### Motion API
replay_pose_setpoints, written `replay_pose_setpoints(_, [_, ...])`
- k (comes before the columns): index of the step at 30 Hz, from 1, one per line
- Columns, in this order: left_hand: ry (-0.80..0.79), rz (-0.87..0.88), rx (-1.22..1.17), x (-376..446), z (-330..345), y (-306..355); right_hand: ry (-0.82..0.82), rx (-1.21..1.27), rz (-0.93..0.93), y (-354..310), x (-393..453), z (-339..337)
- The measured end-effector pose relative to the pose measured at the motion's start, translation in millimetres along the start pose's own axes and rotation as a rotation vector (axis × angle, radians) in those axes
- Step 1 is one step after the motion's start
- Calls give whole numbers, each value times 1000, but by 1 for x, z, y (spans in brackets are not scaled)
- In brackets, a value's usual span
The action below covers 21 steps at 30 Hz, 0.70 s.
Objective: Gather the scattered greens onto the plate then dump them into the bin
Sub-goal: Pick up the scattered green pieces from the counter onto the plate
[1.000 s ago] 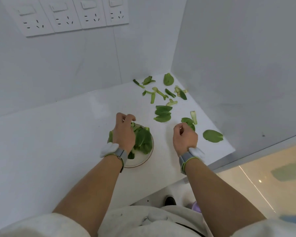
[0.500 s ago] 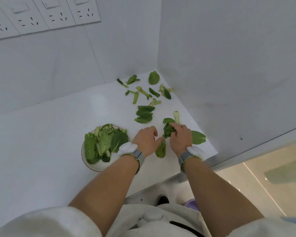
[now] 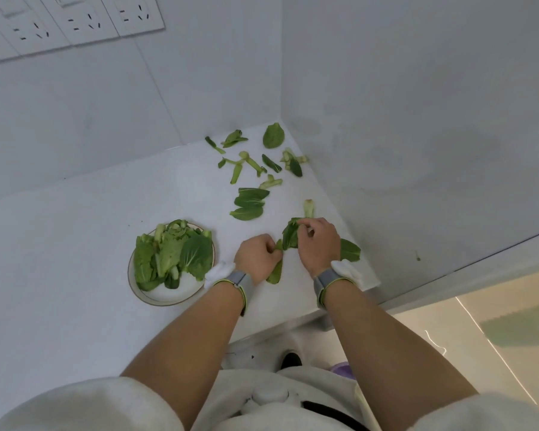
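My right hand (image 3: pixel 319 244) is curled over a crumpled dark leaf (image 3: pixel 290 234), fingertips pinching its upper edge, and the leaf bunches up against my knuckles. My left hand (image 3: pixel 257 258) sits just beside it with the fingers folded in, pinching the top of a longer pale leaf (image 3: pixel 276 273) that hangs down past my palm; how much of that leaf lies under the hand I cannot tell. Another broad leaf (image 3: pixel 350 250) pokes out from behind my right wrist, most of it hidden. Both wrists wear grey bands with something white attached (too blurred to make out).

The plate (image 3: pixel 168 295) stands to the left of my left hand, near but apart from it, heaped with greens (image 3: pixel 175 253) that cover all but its near rim. Further back, a stack of flat leaves (image 3: pixel 249 203) lies on the white counter (image 3: pixel 59 244), a pale stalk piece (image 3: pixel 308 207) sits just beyond my right fingers, and a scatter of small stems and leaves (image 3: pixel 255 160) runs into the corner where the two walls meet. Wall sockets (image 3: pixel 75 20) are cut off at the top left edge. My own clothing fills the bottom, and a small purple shape (image 3: pixel 343 367) beside it is mostly hidden.
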State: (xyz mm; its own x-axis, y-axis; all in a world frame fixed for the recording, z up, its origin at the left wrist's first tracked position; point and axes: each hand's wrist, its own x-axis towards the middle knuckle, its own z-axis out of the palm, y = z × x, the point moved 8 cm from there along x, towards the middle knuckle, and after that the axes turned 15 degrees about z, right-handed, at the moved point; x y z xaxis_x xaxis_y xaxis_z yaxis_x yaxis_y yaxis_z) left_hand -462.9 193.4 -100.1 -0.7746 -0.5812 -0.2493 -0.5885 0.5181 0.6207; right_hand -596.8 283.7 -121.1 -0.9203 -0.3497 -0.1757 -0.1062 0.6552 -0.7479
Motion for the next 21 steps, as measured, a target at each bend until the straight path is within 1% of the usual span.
replay_pose_setpoints(2, [38,39,-86,-1,-3,-6,53,52,2,-9,0,-9])
replay_pose_setpoints(4, [53,74,-122,-3,-5,-12,73,100,14,-19,-1,-10])
replay_pose_setpoints(5, [58,90,-141,-2,-5,-13,77,138,44,-20,-2,-11])
replay_pose_setpoints(7, [134,86,-198,-5,-16,-18,39,215,84,-29,-6,-2])
replay_pose_setpoints(9, [248,86,-246,-11,-34,-26,-34,277,97,-45,-13,13])
replay_pose_setpoints(11, [352,102,-244,-17,-53,-32,-102,336,95,-61,-20,25])
replay_pose_setpoints(15, [550,48,-240,-46,-98,-65,-306,401,81,-98,-44,59])
replay_pose_setpoints(16, [584,31,-235,-55,-109,-76,-366,429,96,-107,-52,69])
replay_pose_setpoints(19, [622,-4,-222,-70,-131,-102,-535,517,135,-121,-70,90])
replay_pose_setpoints(21, [620,-46,-232,-82,-143,-126,-618,490,125,-129,-87,106])
